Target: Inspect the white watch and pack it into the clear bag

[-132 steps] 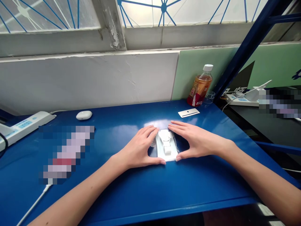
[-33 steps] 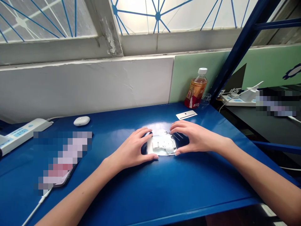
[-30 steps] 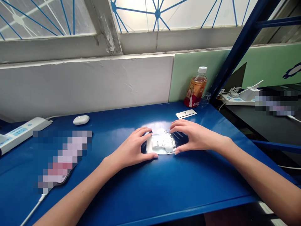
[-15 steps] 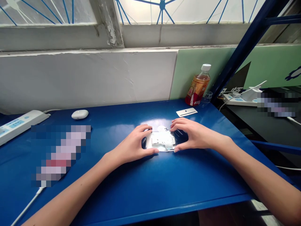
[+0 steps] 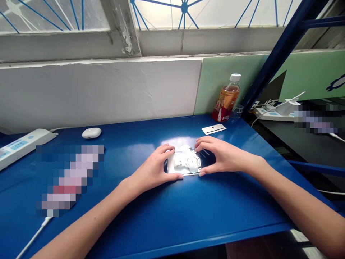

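A small flat white rectangular item (image 5: 183,163) lies on the blue desk in front of me. It looks like a clear pack, with a round whitish part and a small block on top; glare keeps me from making out its exact kind. My left hand (image 5: 155,164) curves around its left end, thumb along the near edge and fingers at the far corner. At the right end, my right hand (image 5: 219,157) spans it the same way, thumb at the near corner and fingertips at the far one by some small dark detail.
Left on the desk (image 5: 167,223) are a power strip (image 5: 24,144), a white earbud case (image 5: 91,133) and a blurred-out object (image 5: 70,180) with a white cable. A white card (image 5: 214,128) and a drink bottle (image 5: 226,99) stand back right, near a blue metal post (image 5: 275,54).
Almost nothing has moved. Both hands stay at the ends of the white item, and the view has shifted very slightly, with less glare on the item.
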A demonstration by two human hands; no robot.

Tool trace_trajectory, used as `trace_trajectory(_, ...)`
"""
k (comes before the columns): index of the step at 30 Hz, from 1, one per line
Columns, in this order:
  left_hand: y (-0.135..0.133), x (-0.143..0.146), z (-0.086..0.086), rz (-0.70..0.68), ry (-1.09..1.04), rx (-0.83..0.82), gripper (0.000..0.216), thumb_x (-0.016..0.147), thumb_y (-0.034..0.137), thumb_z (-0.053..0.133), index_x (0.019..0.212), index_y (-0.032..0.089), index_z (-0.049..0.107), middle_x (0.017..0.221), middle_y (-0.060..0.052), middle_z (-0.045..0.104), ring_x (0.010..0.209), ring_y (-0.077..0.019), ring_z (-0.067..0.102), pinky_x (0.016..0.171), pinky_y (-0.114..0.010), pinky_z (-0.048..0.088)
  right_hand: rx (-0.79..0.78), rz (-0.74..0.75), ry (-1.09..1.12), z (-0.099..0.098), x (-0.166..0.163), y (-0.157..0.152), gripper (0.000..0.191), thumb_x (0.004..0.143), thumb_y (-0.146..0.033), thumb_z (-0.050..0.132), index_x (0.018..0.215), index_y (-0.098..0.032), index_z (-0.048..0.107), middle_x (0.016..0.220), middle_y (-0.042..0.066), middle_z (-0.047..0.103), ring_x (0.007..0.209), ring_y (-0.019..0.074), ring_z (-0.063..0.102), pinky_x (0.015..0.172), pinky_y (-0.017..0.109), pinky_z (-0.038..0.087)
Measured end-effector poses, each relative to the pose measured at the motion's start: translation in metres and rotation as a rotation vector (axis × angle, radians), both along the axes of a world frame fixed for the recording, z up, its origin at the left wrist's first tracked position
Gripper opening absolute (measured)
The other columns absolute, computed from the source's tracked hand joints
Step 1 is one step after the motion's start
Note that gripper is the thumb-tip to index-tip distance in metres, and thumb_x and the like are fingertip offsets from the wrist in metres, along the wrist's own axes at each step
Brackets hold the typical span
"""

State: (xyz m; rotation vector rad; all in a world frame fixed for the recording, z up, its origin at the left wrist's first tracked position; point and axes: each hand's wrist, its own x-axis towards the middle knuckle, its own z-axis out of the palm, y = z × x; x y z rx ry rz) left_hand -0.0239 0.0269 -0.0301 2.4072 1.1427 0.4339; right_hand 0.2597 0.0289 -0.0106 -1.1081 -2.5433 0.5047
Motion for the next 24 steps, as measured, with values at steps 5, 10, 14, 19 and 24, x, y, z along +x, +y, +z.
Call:
trace_trajectory(5,-0.001,0.001,-0.001,0.017,-0.010,-0.015,0.080,0.073,0.067,0.073,0.135,0.019,0.057,0.148,-0.015,0.049,0.141,-0.0365,0.040,0.113,-0.052,0.038,0.000,-0.002,-0.031,0.003,0.001,0.000,0.059,0.069,-0.059,0.079,0.111,-0.021,0.064,0.125,0.014,0.063,0.117,0.0338,0.059,0.095,0.046,0.050)
trace_trajectory(10,0.002,-0.005,0.008,-0.052,0.055,-0.030,0.083,0.075,0.067,0.072,0.139,0.018,0.054,0.150,-0.015,0.047,0.141,-0.0348,0.040,0.114,-0.049,0.038,-0.006,-0.041,-0.088,0.005,0.004,0.000,0.064,0.069,-0.062,0.076,0.115,-0.020,0.060,0.125,0.015,0.062,0.113,0.0339,0.060,0.090,0.045,0.052)
trace_trajectory(14,0.007,-0.013,0.015,-0.099,0.081,-0.055,0.085,0.075,0.068,0.071,0.143,0.021,0.050,0.152,-0.013,0.045,0.141,-0.0339,0.040,0.113,-0.048,0.039,0.011,-0.034,-0.079,0.005,0.005,0.000,0.062,0.069,-0.062,0.076,0.112,-0.020,0.062,0.124,0.015,0.062,0.115,0.0351,0.059,0.091,0.046,0.051)
trace_trajectory(19,0.010,-0.015,0.016,-0.095,0.073,-0.051,0.083,0.074,0.068,0.071,0.141,0.023,0.052,0.151,-0.012,0.047,0.138,-0.0346,0.044,0.112,-0.048,0.041,0.004,-0.040,-0.060,0.003,0.005,0.000,0.062,0.068,-0.063,0.077,0.111,-0.021,0.063,0.123,0.015,0.063,0.115,0.0353,0.059,0.091,0.047,0.052)
trace_trajectory(24,0.009,-0.014,0.016,-0.089,0.077,-0.050,0.084,0.074,0.069,0.072,0.141,0.023,0.053,0.150,-0.013,0.047,0.137,-0.0350,0.046,0.109,-0.047,0.044,0.042,-0.058,-0.089,0.003,0.004,0.001,0.074,0.067,-0.066,0.077,0.122,-0.019,0.059,0.123,0.016,0.063,0.114,0.0360,0.060,0.090,0.048,0.053)
